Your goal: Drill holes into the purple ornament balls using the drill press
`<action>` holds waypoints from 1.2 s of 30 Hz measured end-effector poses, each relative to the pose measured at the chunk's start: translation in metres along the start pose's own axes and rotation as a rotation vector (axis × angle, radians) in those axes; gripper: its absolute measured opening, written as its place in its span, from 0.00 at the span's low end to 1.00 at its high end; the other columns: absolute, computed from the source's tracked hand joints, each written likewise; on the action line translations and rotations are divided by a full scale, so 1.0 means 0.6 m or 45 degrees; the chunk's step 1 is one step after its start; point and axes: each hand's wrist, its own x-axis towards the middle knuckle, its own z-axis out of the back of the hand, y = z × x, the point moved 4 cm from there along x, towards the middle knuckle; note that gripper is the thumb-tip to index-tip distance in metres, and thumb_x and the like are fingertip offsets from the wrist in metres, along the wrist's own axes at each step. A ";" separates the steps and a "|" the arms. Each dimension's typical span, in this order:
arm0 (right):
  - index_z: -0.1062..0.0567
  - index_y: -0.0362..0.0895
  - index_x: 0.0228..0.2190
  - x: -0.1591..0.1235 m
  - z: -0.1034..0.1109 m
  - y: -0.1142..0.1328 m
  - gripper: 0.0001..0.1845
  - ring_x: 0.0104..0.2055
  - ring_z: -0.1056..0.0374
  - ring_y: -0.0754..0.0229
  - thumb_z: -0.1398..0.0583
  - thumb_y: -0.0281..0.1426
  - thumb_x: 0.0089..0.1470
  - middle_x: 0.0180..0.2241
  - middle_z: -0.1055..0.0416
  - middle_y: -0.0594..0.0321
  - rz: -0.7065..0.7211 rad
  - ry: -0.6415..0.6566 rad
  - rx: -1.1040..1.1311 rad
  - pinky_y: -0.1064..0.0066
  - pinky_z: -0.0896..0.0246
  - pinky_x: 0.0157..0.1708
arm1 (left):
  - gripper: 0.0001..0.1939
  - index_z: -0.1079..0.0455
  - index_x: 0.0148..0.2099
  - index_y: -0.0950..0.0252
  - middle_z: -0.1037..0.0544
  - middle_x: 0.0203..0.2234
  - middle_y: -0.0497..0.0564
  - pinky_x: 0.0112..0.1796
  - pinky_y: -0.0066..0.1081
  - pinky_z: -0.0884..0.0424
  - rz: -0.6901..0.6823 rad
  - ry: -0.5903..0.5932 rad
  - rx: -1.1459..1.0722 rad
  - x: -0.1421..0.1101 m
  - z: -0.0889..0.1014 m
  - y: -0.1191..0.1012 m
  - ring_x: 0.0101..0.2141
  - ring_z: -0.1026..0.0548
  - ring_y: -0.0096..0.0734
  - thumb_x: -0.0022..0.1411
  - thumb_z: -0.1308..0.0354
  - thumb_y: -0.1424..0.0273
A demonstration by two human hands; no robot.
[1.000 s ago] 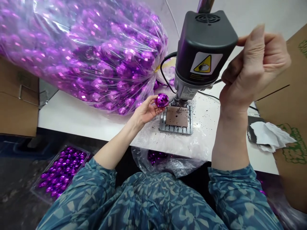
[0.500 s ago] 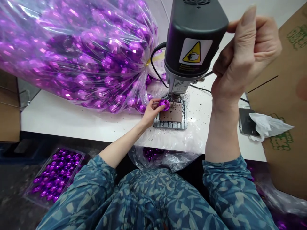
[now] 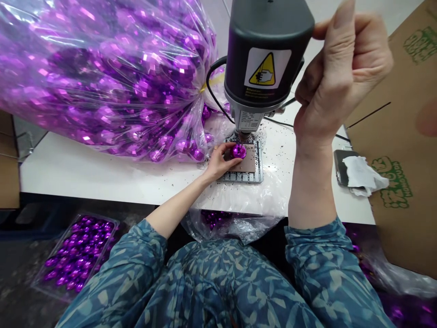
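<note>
A shiny purple faceted ball sits on the brown board on the base of a small drill press, right below its chuck. My left hand pinches the ball from the left, thumb on the near side and fingers on the far side. Whether the bit touches the ball is too small to tell. High at the right of the black motor housing, my right hand is closed in a fist; whatever lies inside its fingers is hidden.
A big clear bag of purple balls lies on the white table at the left. Dark shavings surround the slotted metal base. A phone under tissue lies right, beside a cardboard box. A tray of balls stands lower left.
My left hand has brought the purple ball rightward over the board to beneath the chuck. My right hand keeps its closed grip beside the housing. The whole view has shifted slightly.
</note>
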 end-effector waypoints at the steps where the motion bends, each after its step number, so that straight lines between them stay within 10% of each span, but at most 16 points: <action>1: 0.28 0.44 0.24 0.000 0.000 0.000 0.25 0.12 0.56 0.76 0.37 0.55 0.46 0.13 0.52 0.77 0.002 -0.003 -0.003 0.71 0.62 0.15 | 0.30 0.24 0.55 0.62 0.19 0.52 0.59 0.59 0.51 0.23 -0.048 -0.006 0.052 -0.003 -0.004 0.000 0.55 0.21 0.50 0.53 0.20 0.62; 36: 0.28 0.48 0.27 -0.111 0.062 -0.001 0.23 0.14 0.59 0.75 0.40 0.51 0.66 0.18 0.48 0.72 0.234 -0.094 -0.083 0.72 0.62 0.17 | 0.33 0.31 0.55 0.59 0.19 0.53 0.59 0.58 0.49 0.23 0.004 0.102 -0.285 -0.011 -0.031 -0.014 0.54 0.19 0.47 0.55 0.22 0.52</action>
